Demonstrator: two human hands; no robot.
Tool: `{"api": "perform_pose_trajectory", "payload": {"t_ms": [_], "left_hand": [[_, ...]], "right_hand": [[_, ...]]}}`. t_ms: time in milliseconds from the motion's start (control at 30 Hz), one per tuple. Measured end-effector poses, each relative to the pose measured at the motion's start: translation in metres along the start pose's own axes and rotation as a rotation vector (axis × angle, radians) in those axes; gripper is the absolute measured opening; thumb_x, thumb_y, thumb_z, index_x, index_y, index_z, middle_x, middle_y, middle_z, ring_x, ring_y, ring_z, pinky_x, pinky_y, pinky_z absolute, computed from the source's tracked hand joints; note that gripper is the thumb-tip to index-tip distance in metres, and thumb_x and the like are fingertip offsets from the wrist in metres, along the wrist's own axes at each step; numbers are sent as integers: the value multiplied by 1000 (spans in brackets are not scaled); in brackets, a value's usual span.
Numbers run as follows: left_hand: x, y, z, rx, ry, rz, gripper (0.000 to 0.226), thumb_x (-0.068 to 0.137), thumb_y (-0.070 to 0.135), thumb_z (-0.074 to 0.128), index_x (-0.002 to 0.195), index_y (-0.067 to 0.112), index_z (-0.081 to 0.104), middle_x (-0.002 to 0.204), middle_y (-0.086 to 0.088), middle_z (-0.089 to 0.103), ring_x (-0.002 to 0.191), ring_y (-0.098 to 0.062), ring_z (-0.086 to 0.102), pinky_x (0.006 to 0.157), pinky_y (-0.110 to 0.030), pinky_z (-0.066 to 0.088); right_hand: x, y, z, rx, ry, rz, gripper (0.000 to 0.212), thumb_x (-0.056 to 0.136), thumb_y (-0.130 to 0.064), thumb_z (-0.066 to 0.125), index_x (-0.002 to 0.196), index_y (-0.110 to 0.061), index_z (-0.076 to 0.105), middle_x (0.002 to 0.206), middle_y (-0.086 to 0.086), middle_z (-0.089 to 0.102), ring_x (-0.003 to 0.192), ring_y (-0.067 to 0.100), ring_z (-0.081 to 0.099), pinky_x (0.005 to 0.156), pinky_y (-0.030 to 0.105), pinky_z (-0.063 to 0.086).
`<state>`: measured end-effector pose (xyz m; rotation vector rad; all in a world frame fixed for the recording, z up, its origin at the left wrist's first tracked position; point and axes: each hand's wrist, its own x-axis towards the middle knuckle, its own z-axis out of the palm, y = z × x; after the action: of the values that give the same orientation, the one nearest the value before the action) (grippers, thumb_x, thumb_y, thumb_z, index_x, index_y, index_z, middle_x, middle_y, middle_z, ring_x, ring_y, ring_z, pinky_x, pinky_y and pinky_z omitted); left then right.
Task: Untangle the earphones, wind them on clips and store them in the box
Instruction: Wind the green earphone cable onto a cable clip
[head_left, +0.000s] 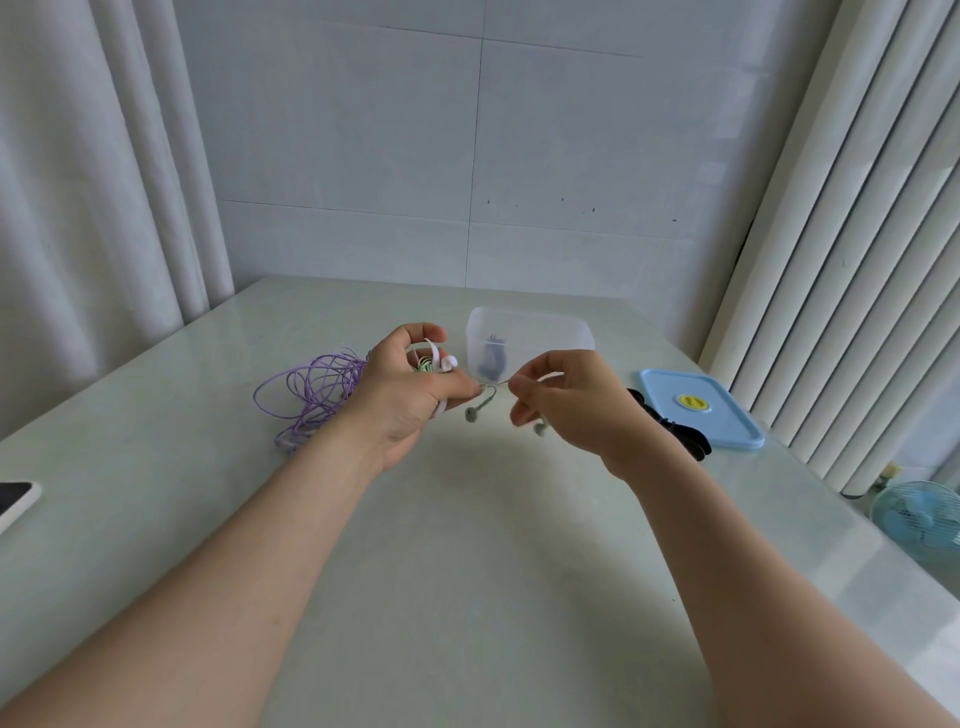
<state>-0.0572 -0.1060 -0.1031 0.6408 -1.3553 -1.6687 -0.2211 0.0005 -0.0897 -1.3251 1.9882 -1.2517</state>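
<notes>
One phone (15, 501) lies at the left edge of the frame, dark-screened with a white rim and cut off by the border. The surface (467, 545) is pale green, glossy and stone-like. Left of centre, one purple cord (311, 395) lies on it in a loose tangle of thin round loops, just beside the left hand (410, 389). That hand's fingers curl round a white clip (441, 358) with green cord wound on it, and its thumb and forefinger pinch a thin grey-green wire (496, 385). The wire runs short and taut to the right hand (576, 400), which pinches it between thumb and forefinger, the other fingers loosely bent. A rounded earbud (472, 413) hangs under the left thumb. A second earbud (540, 428), blurred, hangs under the right fingers. Behind the hands, at centre, stands one open box (550, 332) of frosted translucent plastic, square with rounded corners. A dark thing (493, 358) inside it cannot be made out. Right of the right wrist lie black strips (675, 428), partly hidden, touching one flat blue lid (727, 415) with a yellow disc. One pale blue fan (919, 519) stands at the lower right edge.
</notes>
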Motion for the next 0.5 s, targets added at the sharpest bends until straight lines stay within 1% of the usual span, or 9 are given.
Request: {"api": "perform_pose_trajectory", "payload": {"t_ms": [67,133,167,233,300,333,367,433,500], "left_hand": [[1,1,-1,-55,-1,-16,55,76,-22,77,112,14,58,113,-13,49,82,-24,63,95,-49,61],[2,2,-1,-108,-5,-37,53,78,-24,73,112,13,58,115,-15,47,70,-17,66,94,-49,61],[3,2,-1,-130,-9,-47,52,78,-24,73,112,12,58,116,-16,47,65,-15,67,92,-47,62],[4,2,-2,-166,-21,-64,51,79,-24,72,113,11,58,115,-17,48,64,-17,70,87,-43,63],[5,2,-2,-179,-23,-78,49,80,-22,72,114,10,58,112,-16,51,68,-20,72,85,-41,63],[5,2,-2,-185,-20,-86,48,81,-22,72,115,9,58,109,-16,52,71,-22,72,85,-40,63],[4,2,-2,-194,-18,-94,48,81,-22,72,115,9,58,105,-15,54,74,-23,71,85,-40,63],[4,2,0,-218,-14,-106,46,82,-22,70,115,7,57,97,-14,55,81,-26,68,82,-40,64],[3,2,0,-227,-15,-109,46,82,-22,71,115,7,57,94,-13,56,83,-26,68,81,-40,64]], "right_hand": [[-2,-1,-1,21,-62,36,13,103,-23,63,104,-12,70,70,1,75,68,20,76,71,32,52],[-4,-3,0,27,-114,51,14,104,-20,60,107,-13,71,66,5,69,62,25,72,68,33,53],[-5,-4,1,46,-130,35,13,104,-18,59,110,-14,70,69,7,71,64,29,73,65,30,53],[-5,-5,5,33,-114,-42,13,102,-19,63,114,-21,67,84,6,78,80,32,76,65,27,55],[-3,-4,8,-84,-30,-135,16,97,-26,70,111,-31,65,95,-3,76,87,22,75,71,34,59],[-2,-3,8,-137,21,-177,16,95,-28,73,108,-33,65,98,-6,73,87,16,73,72,32,59],[-2,-2,9,-188,68,-218,13,94,-29,75,104,-32,67,99,-8,70,86,11,71,70,28,58],[-2,-3,8,-250,112,-278,7,91,-28,76,95,-30,72,93,-9,71,82,6,68,69,22,53],[-4,-4,10,-203,82,-289,10,88,-18,72,93,-26,76,82,-10,76,76,3,70,68,18,52]]}}
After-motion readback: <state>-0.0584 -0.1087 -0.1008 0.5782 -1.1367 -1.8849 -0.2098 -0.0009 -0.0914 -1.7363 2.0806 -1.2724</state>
